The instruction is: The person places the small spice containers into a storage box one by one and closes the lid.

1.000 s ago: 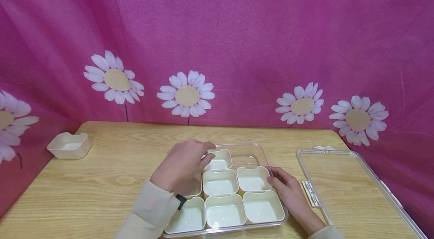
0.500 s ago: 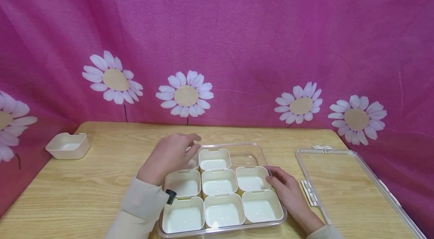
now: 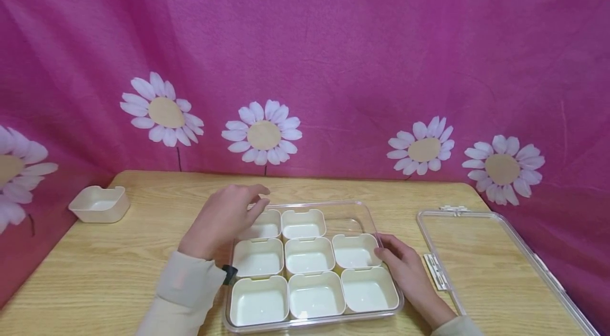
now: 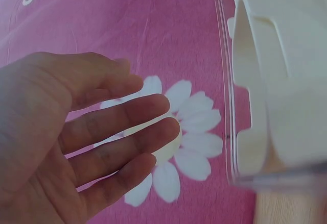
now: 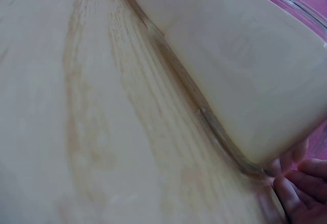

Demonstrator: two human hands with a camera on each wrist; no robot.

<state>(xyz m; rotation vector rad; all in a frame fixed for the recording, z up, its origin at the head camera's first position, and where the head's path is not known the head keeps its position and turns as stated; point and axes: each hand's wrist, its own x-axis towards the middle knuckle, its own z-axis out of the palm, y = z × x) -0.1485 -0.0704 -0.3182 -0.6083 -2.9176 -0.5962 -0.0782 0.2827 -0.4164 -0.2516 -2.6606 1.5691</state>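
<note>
In the head view, a see-through plastic box (image 3: 347, 224) holds several cream-coloured small bins, such as the front middle bin (image 3: 316, 308). Its bare bottom shows at the back right. My left hand (image 3: 221, 218) hovers over the box's back left corner, partly hiding the bin (image 3: 266, 225) there. In the left wrist view, the left fingers (image 4: 120, 117) are loosely bent, apart from the box and holding nothing. My right hand (image 3: 407, 270) holds the box's right wall, its thumb lapping over the rim. Right fingertips (image 5: 286, 191) touch the box's lower corner in the right wrist view.
A separate cream bin (image 3: 100, 205) stands at the table's far left. On the right lies a see-through lid (image 3: 476, 215) with white latches. A pink cloth (image 3: 333, 61) with daisies hangs behind the wooden table (image 3: 157, 251).
My left hand has moved left, from over the back middle bin to the back left corner, uncovering the left-hand bins. The right hand has stayed on the box's right side.
</note>
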